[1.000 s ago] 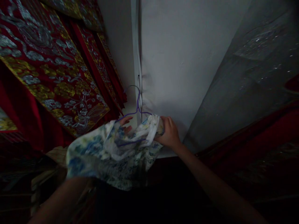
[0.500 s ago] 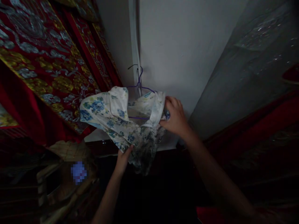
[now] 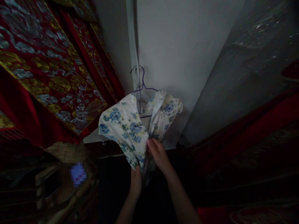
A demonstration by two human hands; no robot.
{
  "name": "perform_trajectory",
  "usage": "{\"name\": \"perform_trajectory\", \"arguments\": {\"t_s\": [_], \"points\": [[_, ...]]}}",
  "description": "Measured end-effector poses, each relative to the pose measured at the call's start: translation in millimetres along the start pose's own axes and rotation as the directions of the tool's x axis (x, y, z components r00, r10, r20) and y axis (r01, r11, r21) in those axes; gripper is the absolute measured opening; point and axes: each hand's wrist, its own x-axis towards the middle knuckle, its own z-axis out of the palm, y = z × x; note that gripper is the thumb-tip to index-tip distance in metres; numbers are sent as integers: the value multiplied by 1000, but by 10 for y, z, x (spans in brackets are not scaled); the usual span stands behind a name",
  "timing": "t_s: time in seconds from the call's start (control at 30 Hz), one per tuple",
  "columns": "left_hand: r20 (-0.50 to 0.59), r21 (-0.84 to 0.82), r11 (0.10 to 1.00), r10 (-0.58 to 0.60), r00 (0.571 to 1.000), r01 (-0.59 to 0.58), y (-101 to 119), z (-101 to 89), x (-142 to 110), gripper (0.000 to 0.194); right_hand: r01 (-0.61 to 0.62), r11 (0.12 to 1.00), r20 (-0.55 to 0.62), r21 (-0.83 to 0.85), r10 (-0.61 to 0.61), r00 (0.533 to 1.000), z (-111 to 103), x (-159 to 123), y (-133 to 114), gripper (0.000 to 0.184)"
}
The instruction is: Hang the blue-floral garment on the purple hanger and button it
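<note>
Floral garment [image 3: 134, 124] upright, shoulders uppermost

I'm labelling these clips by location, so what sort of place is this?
Probably a dim storage or dressing corner for costumes: red cloth with gold and silver embroidery hangs at left, a floral garment is on a purple hanger, and clear plastic sheeting is at right.

Floral garment [image 3: 130, 123] on purple hanger [image 3: 143, 84] | both hands gripping its front
</note>
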Motion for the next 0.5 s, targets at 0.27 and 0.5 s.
{"name": "perform_trajectory", "arguments": {"t_s": [0.27, 0.5], "points": [[-194, 127, 988, 114, 974, -90, 72, -293, 178, 45, -117, 983, -16, 143, 120, 993, -30, -93, 61, 35], [64, 486, 648, 642, 764, -586, 343, -169, 199, 61, -252, 952, 211, 175, 214, 954, 98, -317, 84, 27]]}}
